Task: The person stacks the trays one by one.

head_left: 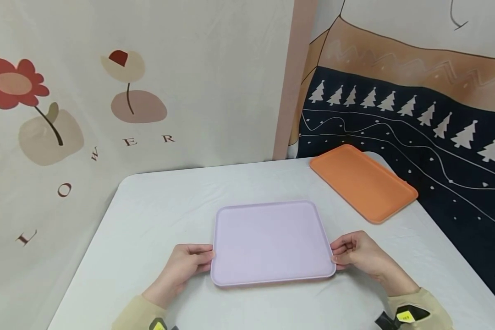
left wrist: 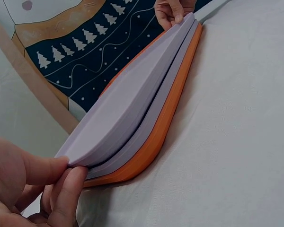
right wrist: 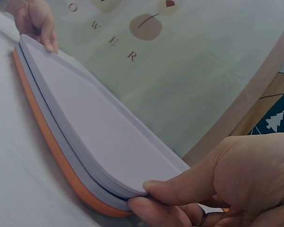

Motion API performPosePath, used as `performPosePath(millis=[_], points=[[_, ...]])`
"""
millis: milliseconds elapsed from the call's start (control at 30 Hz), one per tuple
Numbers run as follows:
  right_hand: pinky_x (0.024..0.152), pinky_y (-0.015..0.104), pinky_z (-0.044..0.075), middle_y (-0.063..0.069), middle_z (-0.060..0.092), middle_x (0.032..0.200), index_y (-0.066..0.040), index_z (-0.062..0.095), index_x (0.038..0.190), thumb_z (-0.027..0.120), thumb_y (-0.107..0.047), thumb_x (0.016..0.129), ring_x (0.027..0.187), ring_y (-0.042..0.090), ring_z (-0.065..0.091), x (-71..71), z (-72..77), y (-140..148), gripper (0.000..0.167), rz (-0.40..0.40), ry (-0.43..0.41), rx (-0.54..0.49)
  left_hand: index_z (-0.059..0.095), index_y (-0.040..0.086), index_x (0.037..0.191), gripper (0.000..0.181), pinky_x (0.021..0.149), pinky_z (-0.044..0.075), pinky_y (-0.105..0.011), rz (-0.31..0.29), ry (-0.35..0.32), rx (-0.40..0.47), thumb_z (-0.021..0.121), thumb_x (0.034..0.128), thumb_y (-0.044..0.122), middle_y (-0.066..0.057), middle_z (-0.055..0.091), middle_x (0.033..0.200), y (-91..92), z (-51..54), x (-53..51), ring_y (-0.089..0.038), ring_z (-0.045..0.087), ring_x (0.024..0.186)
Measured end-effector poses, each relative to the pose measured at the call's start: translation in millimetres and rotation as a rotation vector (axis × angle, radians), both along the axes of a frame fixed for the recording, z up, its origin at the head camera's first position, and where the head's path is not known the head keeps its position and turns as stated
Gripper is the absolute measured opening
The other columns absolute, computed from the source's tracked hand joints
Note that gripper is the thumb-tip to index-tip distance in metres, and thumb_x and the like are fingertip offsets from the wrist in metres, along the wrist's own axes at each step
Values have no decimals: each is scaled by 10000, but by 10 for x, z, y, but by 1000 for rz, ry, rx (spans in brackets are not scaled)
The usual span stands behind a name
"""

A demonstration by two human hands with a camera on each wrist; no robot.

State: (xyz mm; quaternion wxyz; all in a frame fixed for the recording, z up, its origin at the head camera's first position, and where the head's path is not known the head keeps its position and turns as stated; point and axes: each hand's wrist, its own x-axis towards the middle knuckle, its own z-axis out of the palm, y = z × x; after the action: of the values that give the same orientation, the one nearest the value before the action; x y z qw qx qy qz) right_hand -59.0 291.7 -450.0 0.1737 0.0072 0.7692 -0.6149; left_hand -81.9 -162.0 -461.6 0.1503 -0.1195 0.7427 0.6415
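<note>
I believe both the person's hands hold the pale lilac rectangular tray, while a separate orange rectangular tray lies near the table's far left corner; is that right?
Not quite: the head view shows the orange rectangular tray near the far right corner of the white table. The left hand and right hand hold the pale lilac rectangular tray.

A person's L hand (head_left: 189,261) & R hand (head_left: 356,251) face each other, well apart, at approx. the same ht., both pinching betw. thumb & fingers. L thumb (left wrist: 45,170) lies above bent fingers; R thumb (right wrist: 184,190) stretches out over the forefinger (right wrist: 156,213). L wrist (head_left: 158,293) & R wrist (head_left: 398,278) bare; forearms, sleeved, angle inward.
</note>
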Motion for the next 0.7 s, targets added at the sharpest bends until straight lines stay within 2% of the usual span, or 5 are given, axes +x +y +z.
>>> performPosePath(millis=[333, 700], points=[[678, 349, 670, 128, 663, 856, 201, 658, 1069, 763, 153, 831, 757, 224, 690, 19, 25, -29, 265, -14, 17, 15, 728, -139, 1161, 275, 720, 663, -309, 8, 5, -10, 785, 910, -42, -132, 724, 990, 16, 8, -19, -180, 717, 820], [664, 352, 668, 132, 661, 837, 199, 658, 1060, 750, 159, 826, 736, 234, 697, 20, 26, -58, 255, -33, 32, 45, 728, -140, 1141, 265, 706, 664, -313, 40, 19, -25, 792, 901, -48, -137, 709, 961, 28, -46, -37, -180, 708, 795]])
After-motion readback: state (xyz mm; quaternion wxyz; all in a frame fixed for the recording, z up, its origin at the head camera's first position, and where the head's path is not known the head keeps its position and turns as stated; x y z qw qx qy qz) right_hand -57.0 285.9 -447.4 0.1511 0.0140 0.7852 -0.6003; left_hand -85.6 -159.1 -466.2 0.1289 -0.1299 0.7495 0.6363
